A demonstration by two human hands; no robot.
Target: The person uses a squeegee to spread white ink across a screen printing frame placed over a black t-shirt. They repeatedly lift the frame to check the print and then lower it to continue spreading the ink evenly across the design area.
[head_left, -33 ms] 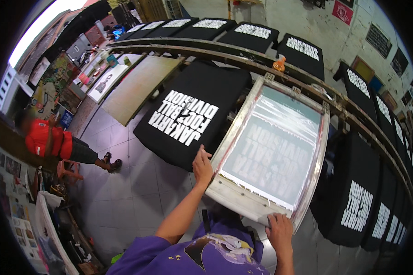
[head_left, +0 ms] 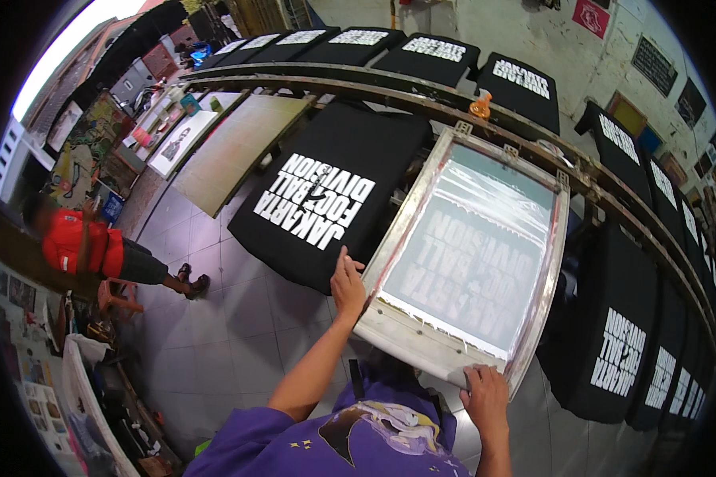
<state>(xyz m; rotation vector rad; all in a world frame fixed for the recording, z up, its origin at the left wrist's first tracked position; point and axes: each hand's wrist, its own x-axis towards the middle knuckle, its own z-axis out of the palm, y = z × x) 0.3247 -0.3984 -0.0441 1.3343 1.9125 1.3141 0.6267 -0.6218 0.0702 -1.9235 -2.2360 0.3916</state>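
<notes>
Both hands grip a metal-framed rectangular printing screen (head_left: 473, 258): the left hand (head_left: 347, 285) on its left edge, the right hand (head_left: 485, 393) at its near corner. A black white-lettered T-shirt (head_left: 326, 195) lies just left of the screen.

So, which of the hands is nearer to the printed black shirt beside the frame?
Left. The left hand grips the screen frame at the printed black shirt's edge; the right hand holds the frame's opposite near corner.

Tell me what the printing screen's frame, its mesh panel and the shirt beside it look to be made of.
Screen frame: likely aluminium, a dull grey bar with fasteners. Mesh panel: seemingly fine taut fabric, translucent, with mirrored lettering showing. Black shirt: soft matte knit, probably cotton, white print. The left hand and right hand grip the frame.
</notes>
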